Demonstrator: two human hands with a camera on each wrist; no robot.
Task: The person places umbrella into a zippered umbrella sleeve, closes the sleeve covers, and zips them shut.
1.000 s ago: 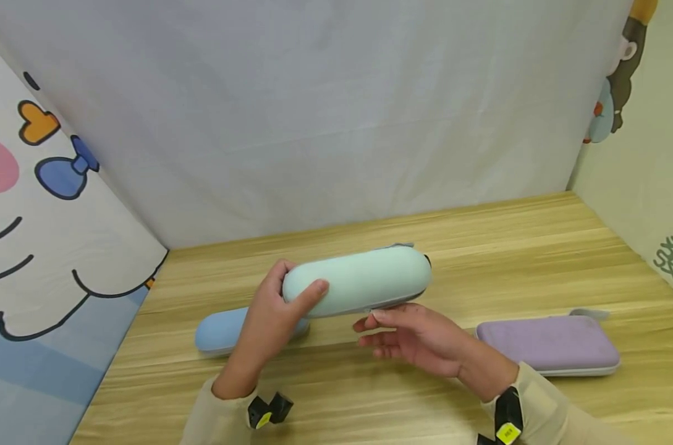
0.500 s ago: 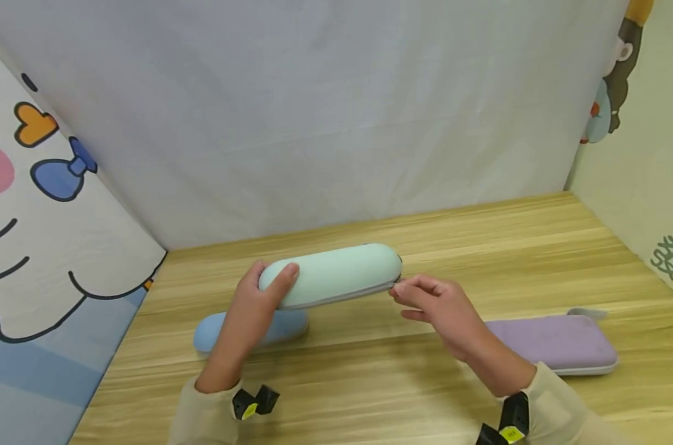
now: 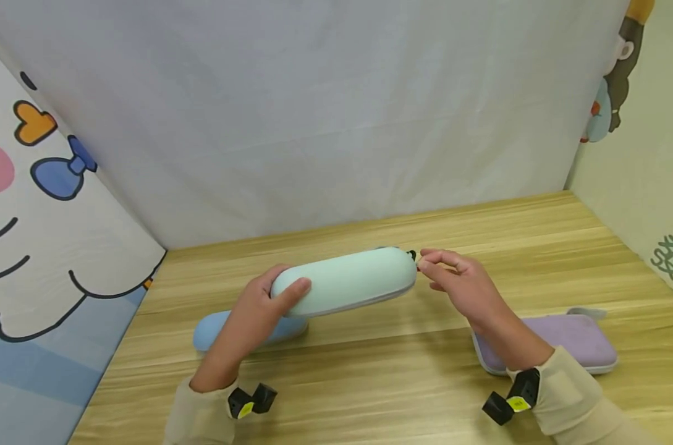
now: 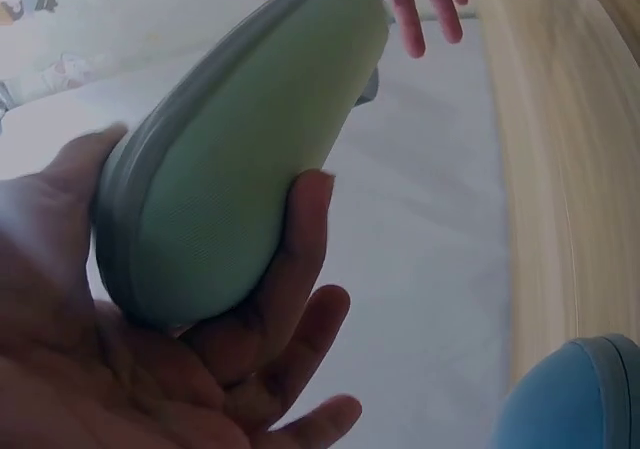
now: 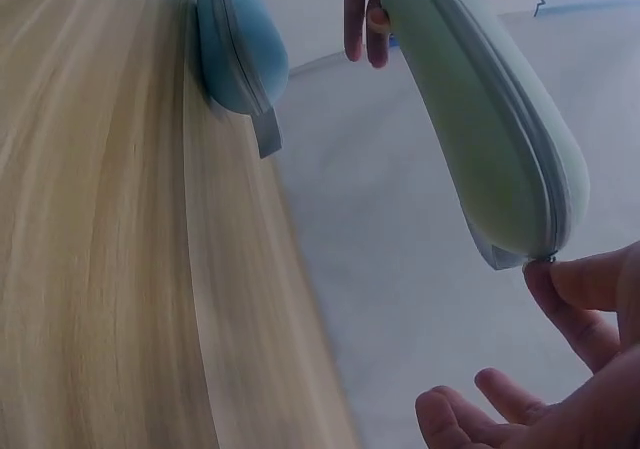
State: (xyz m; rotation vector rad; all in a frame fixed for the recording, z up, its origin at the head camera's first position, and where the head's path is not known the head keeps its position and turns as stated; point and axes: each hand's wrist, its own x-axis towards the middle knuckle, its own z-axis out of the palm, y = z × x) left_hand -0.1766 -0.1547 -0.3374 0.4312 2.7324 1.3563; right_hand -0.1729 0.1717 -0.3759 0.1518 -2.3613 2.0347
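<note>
My left hand [image 3: 255, 312] grips the left end of a mint-green zip case [image 3: 344, 283], thumb on top, holding it above the table and tilted up to the right. At its other end my right hand [image 3: 469, 287] pinches the small zipper pull [image 5: 552, 259] between thumb and forefinger; the other fingers stay loose, as the right wrist view shows. A grey zipper seam [image 4: 200, 74] runs along the case, with a grey strap [image 5: 483, 246] at its right end. No gap shows along the visible seam.
A blue case [image 3: 211, 330] lies on the wooden table [image 3: 369, 395], partly behind my left forearm. To the right, a purple case [image 3: 575, 340] with a grey strap sits partly behind my right forearm. A pale curtain [image 3: 342, 123] hangs at the back.
My right hand has moved right and up along the near seam and around the case's right end. The case shifted left, then slightly back right, in my left hand.
</note>
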